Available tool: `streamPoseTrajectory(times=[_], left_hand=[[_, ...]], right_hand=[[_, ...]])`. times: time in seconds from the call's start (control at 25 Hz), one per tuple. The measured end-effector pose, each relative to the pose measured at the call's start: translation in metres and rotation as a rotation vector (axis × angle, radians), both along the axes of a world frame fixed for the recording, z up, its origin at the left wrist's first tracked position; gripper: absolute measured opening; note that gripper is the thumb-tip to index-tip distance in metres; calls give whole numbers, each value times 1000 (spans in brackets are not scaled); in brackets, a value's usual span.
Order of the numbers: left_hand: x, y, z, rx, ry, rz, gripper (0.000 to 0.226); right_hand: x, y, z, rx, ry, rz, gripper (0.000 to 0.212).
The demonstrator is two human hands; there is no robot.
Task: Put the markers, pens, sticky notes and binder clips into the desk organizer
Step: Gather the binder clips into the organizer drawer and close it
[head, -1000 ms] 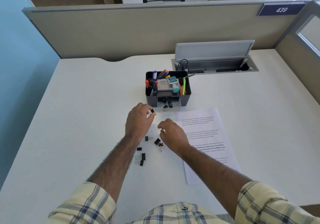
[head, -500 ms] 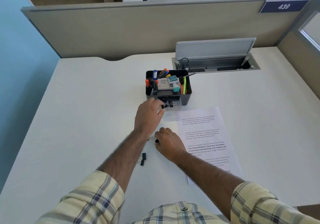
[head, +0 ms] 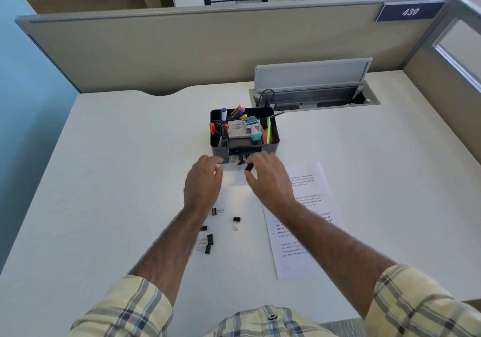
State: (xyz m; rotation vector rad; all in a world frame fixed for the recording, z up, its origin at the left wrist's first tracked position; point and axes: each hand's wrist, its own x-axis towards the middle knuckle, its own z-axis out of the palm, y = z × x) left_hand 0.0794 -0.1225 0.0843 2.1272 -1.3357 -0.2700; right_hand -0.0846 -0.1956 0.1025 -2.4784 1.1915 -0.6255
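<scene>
white desk: wide bare room left of the arms and right of the paper; far edge meets a beige partition, with a curved notch in that edge at back left.
printed sheet: flat, right of centre, its upper left corner under the right wrist.
cable hatch: lid up, set into the desk just behind and right of the organizer.
desk organizer: dark, mid-desk, markers standing in the back compartments; front drawer pulled out, clips inside.
left hand: just left of the drawer, fingers loosely apart, nothing in them.
right hand: at the drawer's right front edge, thumb and fingers pinched on a black binder clip, held just over the drawer's lip.
loose binder clips: five on the desk between the forearms, three close by the left forearm, two a little apart nearer the middle.
</scene>
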Motion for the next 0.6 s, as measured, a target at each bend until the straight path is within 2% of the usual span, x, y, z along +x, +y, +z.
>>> streamPoseTrajectory(times=[0.2, 0.32, 0.4, 0.52, 0.6], left_hand=[[15, 50, -34, 254, 16, -41, 15], [18, 69, -41, 289, -13, -86, 29], [15, 75, -44, 330, -79, -107, 37], [10, 74, -46, 378, -159, -112, 30], [8, 71, -47, 383, -203, -119, 23]], right_hand=[[17, -39, 22, -55, 106, 34, 22], [18, -26, 23, -59, 31, 64, 15], [14, -6, 11, 8, 28, 90, 15], [3, 29, -22, 251, 278, 189, 25], [-4, 45, -40, 304, 454, 292, 33]])
